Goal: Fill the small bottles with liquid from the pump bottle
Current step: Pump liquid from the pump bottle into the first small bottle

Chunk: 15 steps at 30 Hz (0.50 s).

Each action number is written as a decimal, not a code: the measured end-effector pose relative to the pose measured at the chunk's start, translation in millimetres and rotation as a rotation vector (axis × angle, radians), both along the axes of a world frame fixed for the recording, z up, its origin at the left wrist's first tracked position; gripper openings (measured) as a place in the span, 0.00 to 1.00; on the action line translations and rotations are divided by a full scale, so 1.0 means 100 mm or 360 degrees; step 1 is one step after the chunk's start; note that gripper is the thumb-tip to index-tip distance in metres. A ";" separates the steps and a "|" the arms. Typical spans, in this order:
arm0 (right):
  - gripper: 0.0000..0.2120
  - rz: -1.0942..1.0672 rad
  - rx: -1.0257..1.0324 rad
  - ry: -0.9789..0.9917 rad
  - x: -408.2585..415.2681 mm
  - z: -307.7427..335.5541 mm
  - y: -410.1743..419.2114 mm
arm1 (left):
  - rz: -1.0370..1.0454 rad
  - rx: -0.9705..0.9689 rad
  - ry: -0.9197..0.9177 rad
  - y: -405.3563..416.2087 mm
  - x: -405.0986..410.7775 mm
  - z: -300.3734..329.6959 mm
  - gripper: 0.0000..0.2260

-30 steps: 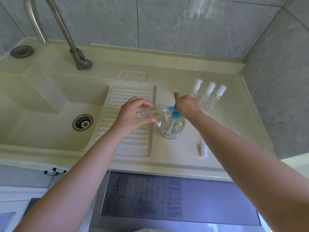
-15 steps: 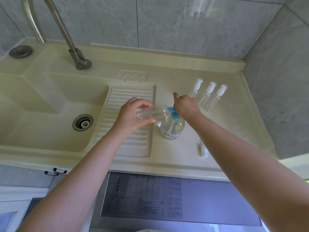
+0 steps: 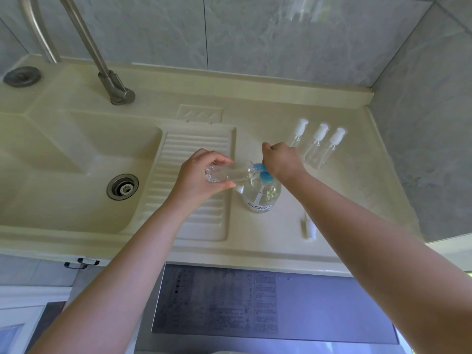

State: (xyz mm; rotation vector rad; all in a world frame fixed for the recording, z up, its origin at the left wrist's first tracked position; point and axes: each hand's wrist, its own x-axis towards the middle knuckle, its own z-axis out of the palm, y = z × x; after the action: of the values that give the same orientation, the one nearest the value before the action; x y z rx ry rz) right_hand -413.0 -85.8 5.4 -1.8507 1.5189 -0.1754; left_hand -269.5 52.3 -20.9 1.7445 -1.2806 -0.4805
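A clear pump bottle [image 3: 260, 198] with a blue pump head [image 3: 263, 172] stands on the cream counter right of the ribbed drainboard. My left hand [image 3: 196, 175] holds a small clear bottle [image 3: 229, 172] on its side, its mouth at the blue nozzle. Resting on top of the pump head, my right hand [image 3: 281, 160] has its fingers closed over it. Behind that hand stand three small bottles with white caps [image 3: 318, 146], upright in a row. A loose white cap [image 3: 308, 227] lies on the counter near my right forearm.
The sink basin with its drain [image 3: 122, 187] is at the left, a metal faucet [image 3: 112, 83] behind it. The ribbed drainboard [image 3: 196, 146] lies under my left hand. Grey tiled walls close the back and right. A dark appliance top [image 3: 255, 307] sits below the counter edge.
Almost nothing differs: both hands stay at the pump bottle, with the small bottle still held sideways at the nozzle. The view has shifted slightly.
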 end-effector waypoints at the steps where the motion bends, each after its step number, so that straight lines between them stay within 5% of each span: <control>1: 0.09 0.0028 -0.0033 0.0034 0.00 -0.01 0.00 | 0.0003 0.0001 -0.0018 0.00 0.00 0.00 0.22; 8: 0.31 0.0026 0.0057 -0.0001 -0.05 0.06 -0.05 | 0.0001 -0.0005 0.0025 0.00 -0.01 0.00 0.22; 15: 0.21 0.0046 -0.0022 0.0100 -0.02 -0.02 -0.03 | -0.0013 -0.0022 -0.0011 -0.01 0.00 -0.02 0.22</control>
State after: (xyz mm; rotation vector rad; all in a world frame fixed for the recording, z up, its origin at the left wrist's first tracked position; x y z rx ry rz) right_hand -414.9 -88.3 3.6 -1.9040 1.5361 -0.1159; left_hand -269.7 51.1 -22.8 1.7312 -1.2932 -0.4695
